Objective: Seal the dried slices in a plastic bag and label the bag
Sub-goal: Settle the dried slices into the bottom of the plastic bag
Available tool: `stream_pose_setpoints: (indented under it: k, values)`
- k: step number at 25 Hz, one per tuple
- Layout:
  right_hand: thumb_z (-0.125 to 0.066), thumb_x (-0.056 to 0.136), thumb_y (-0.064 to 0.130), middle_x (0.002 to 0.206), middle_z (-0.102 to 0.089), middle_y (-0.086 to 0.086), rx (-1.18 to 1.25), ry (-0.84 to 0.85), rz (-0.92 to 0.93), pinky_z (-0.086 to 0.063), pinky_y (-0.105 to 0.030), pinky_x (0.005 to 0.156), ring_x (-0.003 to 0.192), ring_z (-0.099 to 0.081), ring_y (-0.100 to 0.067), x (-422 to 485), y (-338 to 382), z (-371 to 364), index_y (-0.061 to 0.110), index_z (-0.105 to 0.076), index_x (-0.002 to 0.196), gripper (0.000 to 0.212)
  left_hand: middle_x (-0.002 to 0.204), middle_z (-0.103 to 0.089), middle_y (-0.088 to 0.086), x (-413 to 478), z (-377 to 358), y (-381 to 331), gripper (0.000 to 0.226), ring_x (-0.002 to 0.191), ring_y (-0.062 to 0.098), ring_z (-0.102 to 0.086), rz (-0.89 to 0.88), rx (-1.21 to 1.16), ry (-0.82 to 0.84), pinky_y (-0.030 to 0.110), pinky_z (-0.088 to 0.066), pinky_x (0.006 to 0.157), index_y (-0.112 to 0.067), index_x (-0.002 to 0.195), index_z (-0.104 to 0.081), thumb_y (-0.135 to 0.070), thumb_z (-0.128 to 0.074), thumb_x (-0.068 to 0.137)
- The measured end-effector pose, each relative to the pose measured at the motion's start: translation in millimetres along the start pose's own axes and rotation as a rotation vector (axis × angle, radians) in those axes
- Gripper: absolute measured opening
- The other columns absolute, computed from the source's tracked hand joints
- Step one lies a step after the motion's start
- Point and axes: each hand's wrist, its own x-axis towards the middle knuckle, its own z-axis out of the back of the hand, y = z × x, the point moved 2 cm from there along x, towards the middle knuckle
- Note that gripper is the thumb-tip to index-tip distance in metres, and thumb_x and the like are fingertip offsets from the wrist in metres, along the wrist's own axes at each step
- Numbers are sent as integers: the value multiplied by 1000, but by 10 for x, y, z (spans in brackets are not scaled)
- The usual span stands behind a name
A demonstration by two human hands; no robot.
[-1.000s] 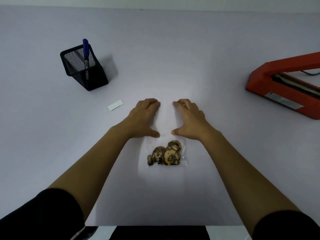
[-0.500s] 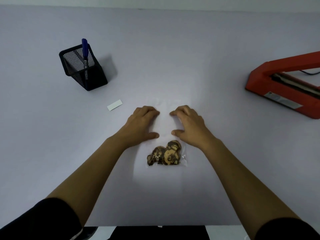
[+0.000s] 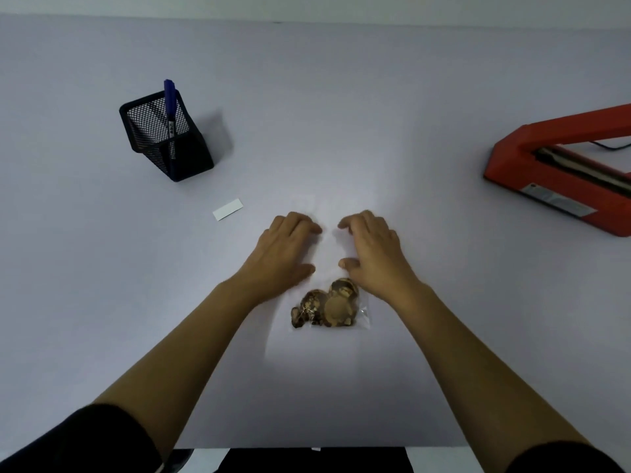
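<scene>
Both hands lie palm-down on the clear plastic bag [image 3: 327, 233] near the middle of the desk [image 3: 341, 97], left hand [image 3: 285, 249] and right hand [image 3: 374, 250] spread flat, grasping nothing. The dried slices [image 3: 326, 303] bunch at the bag's near end (toward the person). A white label [image 3: 227, 209] lies left.

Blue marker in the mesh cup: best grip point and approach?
Pinch the capped top of the blue marker, which stands clear above the rim of the mesh cup. Come from above and lift along its axis; the lower barrel is inside the mesh, so a side grasp looks blocked.
</scene>
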Motion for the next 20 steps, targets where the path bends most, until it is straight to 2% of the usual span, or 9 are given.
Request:
stream_pose_setpoints:
  k: [2, 4, 8, 14, 20]
  values:
    - [-63, 82, 11, 110, -54, -1, 68, -41, 19, -34, -34, 84, 107, -47, -22, -95, -10, -68, 16, -54, 110, 30, 115, -56, 10, -106, -95, -20, 40, 99, 30, -51, -26, 4, -41, 44, -48, 80, -10, 115, -59, -12, -70, 77]
    - [-62, 84, 12, 110, -57, 0, 104, -30, 12, -37, -36, 86, 108, -48, -21, -101, -49, -100, 17, -60, 106, 23, 116, -58, 8, -132, -133, 14, 33, 102, 29, -53, -22, 6, -21, 46, -48, 81, -13, 114, -62, -16, -67, 81]
    - [-68, 80, 20, 125, -49, 0, 71, 12, 3, -36, -38, 94, 118, -43, -20, -4, -99, -53, 19, -54, 122, 45, 139, -43, 1, -2, -41, 77, 56, 126, 22, -38, 41, -2, 97, 40, -38, 100, -19, 134, -46, -32, -65, 83]
    - [-74, 72, 25, 144, -29, -2, 18, 149, -31, -34, -41, 103, 129, -28, -24, 206, -110, 36, 16, -29, 141, 83, 151, -26, 0, 215, 59, 125, 92, 136, 21, -25, 64, 40, 225, 40, -28, 108, -19, 144, -27, -44, -75, 70]
    - [-74, 68, 25, 148, -22, -1, -53, 171, -40, -32, -43, 103, 132, -25, -24, 262, -118, 15, 18, -21, 144, 93, 155, -16, 3, 299, 48, 87, 106, 140, 24, -17, 96, 80, 289, 42, -24, 112, -14, 147, -16, -41, -79, 67]
